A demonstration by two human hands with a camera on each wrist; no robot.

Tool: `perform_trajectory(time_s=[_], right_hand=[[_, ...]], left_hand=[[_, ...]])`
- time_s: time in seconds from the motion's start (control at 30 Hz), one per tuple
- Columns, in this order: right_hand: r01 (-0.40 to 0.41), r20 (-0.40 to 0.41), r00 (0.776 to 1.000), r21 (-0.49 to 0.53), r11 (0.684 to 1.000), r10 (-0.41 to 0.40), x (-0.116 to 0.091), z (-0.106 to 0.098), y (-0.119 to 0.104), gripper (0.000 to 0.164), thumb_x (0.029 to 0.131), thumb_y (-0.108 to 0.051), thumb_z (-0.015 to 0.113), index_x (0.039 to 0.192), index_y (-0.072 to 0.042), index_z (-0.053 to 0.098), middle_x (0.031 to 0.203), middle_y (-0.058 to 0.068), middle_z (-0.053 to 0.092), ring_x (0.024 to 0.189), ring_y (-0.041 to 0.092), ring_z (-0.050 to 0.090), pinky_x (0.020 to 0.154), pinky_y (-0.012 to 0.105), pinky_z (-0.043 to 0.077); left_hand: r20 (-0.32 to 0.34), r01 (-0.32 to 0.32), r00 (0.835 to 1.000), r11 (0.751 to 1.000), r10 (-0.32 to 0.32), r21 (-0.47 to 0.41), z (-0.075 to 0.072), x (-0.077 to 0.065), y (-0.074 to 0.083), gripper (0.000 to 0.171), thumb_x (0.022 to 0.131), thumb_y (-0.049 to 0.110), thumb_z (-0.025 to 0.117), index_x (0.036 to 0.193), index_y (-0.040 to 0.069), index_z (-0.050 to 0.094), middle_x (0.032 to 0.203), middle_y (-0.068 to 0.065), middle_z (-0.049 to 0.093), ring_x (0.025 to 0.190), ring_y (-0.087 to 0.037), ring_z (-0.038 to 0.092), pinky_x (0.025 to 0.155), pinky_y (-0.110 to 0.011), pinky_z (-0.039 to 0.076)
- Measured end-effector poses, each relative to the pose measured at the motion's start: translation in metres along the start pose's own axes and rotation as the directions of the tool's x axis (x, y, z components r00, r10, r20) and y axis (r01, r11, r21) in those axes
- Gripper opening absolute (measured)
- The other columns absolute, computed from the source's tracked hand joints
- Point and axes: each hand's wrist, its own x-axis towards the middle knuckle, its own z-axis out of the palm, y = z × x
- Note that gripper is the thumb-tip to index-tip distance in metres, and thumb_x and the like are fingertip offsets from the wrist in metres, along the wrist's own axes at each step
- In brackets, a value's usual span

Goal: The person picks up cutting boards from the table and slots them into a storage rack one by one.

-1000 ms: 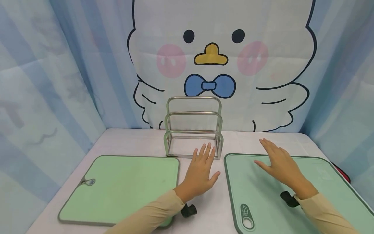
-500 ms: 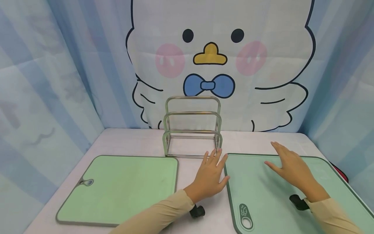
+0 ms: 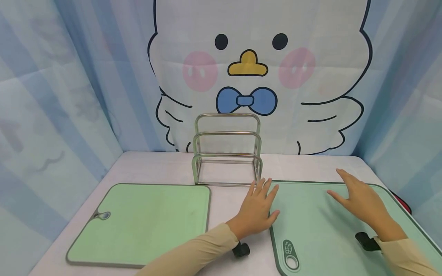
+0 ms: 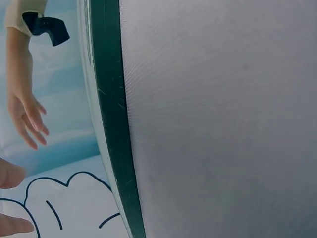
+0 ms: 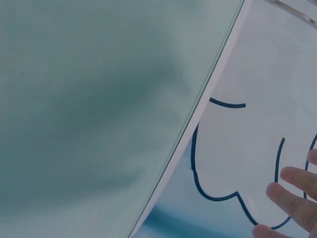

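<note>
In the head view my left hand [image 3: 254, 211], fingers straight and spread, is over the left edge of a large pale teal cutting board [image 3: 310, 226]. My right hand [image 3: 366, 201] hovers over the same board, its shadow falling on the surface; its fingers are extended, thumb apart, and it holds nothing. That board lies flat, with a ring hole at its near left corner. Another cutting board [image 3: 145, 222], light green with a grey rim, lies flat on the left. The left wrist view shows the teal board's dark green edge [image 4: 115, 114]; fingertips appear in the right wrist view.
A metal rack [image 3: 228, 155] with several upright loops stands at the back centre of the white-covered table [image 3: 155, 165]. Behind it hangs a curtain [image 3: 255, 132] with a cartoon bird. Something red [image 3: 402, 201] peeks out past the teal board's right edge.
Both hands have moved to the right across the teal board, the left hand from in front of the rack to the board's left edge. Boards and rack stay put.
</note>
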Motion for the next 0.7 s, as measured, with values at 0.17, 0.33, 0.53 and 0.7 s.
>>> perform_trajectory(time_s=[0.17, 0.33, 0.53, 0.7], right_hand=[[-0.049, 0.042, 0.998, 0.007, 0.999, 0.049, -0.002, -0.003, 0.009, 0.076, 0.082, -0.036, 0.071, 0.136, 0.007, 0.039, 0.128, 0.034, 0.050, 0.093, 0.050, 0.058, 0.071, 0.057, 0.049], [-0.107, 0.101, 0.989, 0.025, 0.994, 0.104, -0.002, -0.003, 0.018, 0.078, 0.084, -0.041, 0.067, 0.139, 0.006, 0.037, 0.127, 0.036, 0.049, 0.073, 0.042, 0.060, 0.057, 0.047, 0.049], [-0.172, 0.190, 0.968, 0.037, 0.984, 0.162, -0.002, -0.005, 0.033, 0.079, 0.087, -0.043, 0.063, 0.139, 0.010, 0.034, 0.127, 0.040, 0.045, 0.076, 0.045, 0.059, 0.061, 0.049, 0.049], [-0.232, 0.291, 0.934, 0.060, 0.971, 0.206, -0.003, -0.009, 0.048, 0.081, 0.090, -0.045, 0.058, 0.139, 0.013, 0.029, 0.128, 0.043, 0.041, 0.106, 0.058, 0.047, 0.078, 0.066, 0.043]], left_hand=[[0.017, 0.007, 1.000, 1.000, -0.007, -0.003, 0.006, 0.003, 0.002, 0.065, 0.092, 0.045, 0.052, 0.144, 0.009, 0.037, 0.146, -0.015, 0.042, 0.137, -0.029, 0.038, 0.112, -0.046, 0.032], [0.064, 0.030, 0.998, 0.999, -0.029, -0.011, 0.008, 0.005, 0.004, 0.066, 0.092, 0.046, 0.051, 0.145, 0.009, 0.035, 0.147, -0.014, 0.041, 0.137, -0.028, 0.039, 0.112, -0.045, 0.033], [0.130, 0.100, 0.988, 0.987, -0.084, -0.124, 0.008, 0.007, 0.005, 0.065, 0.092, 0.043, 0.054, 0.143, 0.007, 0.037, 0.143, -0.014, 0.046, 0.132, -0.026, 0.045, 0.110, -0.038, 0.037], [0.180, 0.190, 0.973, 0.947, -0.146, -0.259, 0.009, 0.009, 0.006, 0.065, 0.090, 0.039, 0.058, 0.142, 0.004, 0.039, 0.138, -0.013, 0.051, 0.127, -0.022, 0.050, 0.105, -0.030, 0.042]])
